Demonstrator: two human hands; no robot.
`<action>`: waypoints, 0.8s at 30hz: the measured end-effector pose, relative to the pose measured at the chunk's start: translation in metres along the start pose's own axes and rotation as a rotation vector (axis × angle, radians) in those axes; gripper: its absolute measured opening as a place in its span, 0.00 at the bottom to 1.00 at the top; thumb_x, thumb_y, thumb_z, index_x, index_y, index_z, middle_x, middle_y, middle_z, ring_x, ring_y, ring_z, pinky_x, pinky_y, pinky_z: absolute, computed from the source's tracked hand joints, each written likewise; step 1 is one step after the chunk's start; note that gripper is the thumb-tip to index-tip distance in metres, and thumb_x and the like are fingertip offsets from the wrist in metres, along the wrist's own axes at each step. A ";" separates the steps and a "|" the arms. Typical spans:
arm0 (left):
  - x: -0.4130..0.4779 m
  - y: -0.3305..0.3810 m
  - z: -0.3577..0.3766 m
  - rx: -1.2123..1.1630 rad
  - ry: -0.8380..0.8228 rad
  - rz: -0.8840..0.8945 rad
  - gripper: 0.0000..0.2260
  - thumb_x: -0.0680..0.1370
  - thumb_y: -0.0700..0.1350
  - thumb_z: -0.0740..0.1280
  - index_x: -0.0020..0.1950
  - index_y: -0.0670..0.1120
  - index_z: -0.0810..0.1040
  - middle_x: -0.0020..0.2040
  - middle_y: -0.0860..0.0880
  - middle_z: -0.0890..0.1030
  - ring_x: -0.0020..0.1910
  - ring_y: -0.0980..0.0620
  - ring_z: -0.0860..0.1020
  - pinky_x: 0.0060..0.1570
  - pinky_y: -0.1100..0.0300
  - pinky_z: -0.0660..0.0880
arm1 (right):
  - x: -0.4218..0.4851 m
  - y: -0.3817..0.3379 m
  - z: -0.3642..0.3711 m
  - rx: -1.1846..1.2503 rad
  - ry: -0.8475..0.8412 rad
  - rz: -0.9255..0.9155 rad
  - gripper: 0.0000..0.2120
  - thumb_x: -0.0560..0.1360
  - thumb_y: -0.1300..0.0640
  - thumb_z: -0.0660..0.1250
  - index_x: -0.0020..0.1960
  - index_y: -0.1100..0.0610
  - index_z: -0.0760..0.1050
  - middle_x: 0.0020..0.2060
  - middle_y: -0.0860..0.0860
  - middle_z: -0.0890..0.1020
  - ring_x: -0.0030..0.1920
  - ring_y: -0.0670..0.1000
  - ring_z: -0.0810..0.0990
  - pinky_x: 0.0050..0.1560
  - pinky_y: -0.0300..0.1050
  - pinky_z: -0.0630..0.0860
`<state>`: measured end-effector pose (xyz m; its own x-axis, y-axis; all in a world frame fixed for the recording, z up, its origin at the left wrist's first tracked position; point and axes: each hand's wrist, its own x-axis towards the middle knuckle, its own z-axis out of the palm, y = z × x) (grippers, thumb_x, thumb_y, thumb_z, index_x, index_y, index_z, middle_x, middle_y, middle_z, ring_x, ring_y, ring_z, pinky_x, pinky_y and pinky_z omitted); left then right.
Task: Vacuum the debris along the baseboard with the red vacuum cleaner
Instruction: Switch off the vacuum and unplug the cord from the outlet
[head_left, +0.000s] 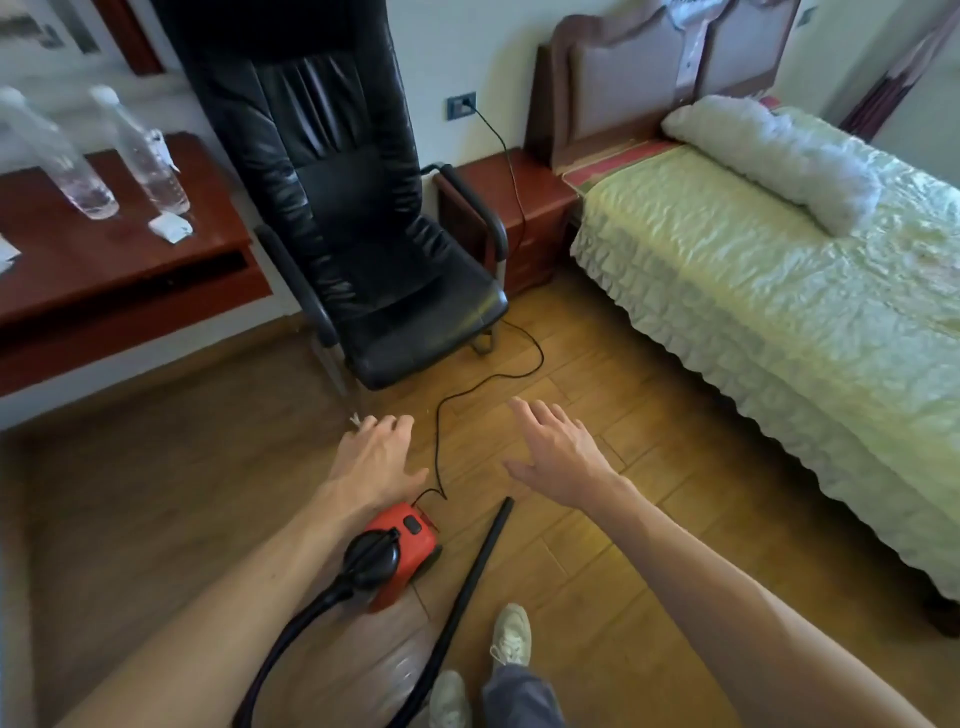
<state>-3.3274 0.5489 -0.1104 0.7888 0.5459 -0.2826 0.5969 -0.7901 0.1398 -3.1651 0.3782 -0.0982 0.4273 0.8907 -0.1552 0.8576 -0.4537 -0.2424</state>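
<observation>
A: Red vacuum cleaner (402, 551) sits on the wood floor, lower centre of frame, just below the left hand (376, 457). Small boxy canister. Looks light enough for one hand. Hard plastic shell, probably slick.

B: Where to take hold?

A: Not the body. The black wand (480, 566) lying just right of it looks rigid, so grip that mid-length. The hose (291, 639) off the black dome is floppy and should drag the canister along. Power cord (439, 441) loops up-frame to the wall outlet (461, 106) and is likely to snag the chair (363, 234) legs.

B: Hands?

A: Left hand and right hand (558, 457) both reach forward mid-frame, fingers straight, slightly spread, holding nothing.

B: Debris?

A: A few pale scraps (356, 418) by the chair's front leg, right at the left fingertips. Cannot tell whether they touch.

B: Blind spots?

A: The wand's lower end and the hose run off the bottom edge, so the nozzle and their join are unseen. Any carry handle is hidden under the dome. The baseboard under the desk (104, 260), left of frame, is blurred and shadowed.
</observation>
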 end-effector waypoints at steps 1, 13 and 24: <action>-0.001 0.005 -0.006 0.009 0.016 0.014 0.29 0.74 0.60 0.66 0.71 0.48 0.66 0.66 0.49 0.75 0.65 0.46 0.71 0.61 0.49 0.73 | -0.006 0.002 -0.006 -0.010 0.015 -0.001 0.36 0.78 0.45 0.66 0.78 0.54 0.52 0.63 0.52 0.72 0.63 0.55 0.71 0.61 0.52 0.72; 0.036 0.088 -0.054 0.056 0.128 0.136 0.33 0.76 0.62 0.65 0.74 0.47 0.62 0.70 0.48 0.72 0.68 0.46 0.69 0.63 0.50 0.71 | -0.027 0.071 -0.065 -0.014 0.124 0.067 0.36 0.78 0.42 0.65 0.78 0.52 0.52 0.65 0.50 0.71 0.63 0.52 0.71 0.62 0.49 0.72; 0.129 0.246 -0.092 0.082 0.186 0.199 0.33 0.75 0.62 0.65 0.75 0.47 0.63 0.69 0.48 0.72 0.67 0.46 0.70 0.62 0.49 0.73 | -0.032 0.239 -0.140 -0.021 0.170 0.158 0.36 0.78 0.41 0.65 0.78 0.51 0.52 0.68 0.50 0.70 0.68 0.54 0.70 0.64 0.51 0.71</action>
<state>-3.0648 0.4505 -0.0251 0.9073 0.4133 -0.0773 0.4193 -0.9027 0.0960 -2.9335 0.2456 -0.0167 0.5973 0.8016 -0.0260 0.7811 -0.5888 -0.2080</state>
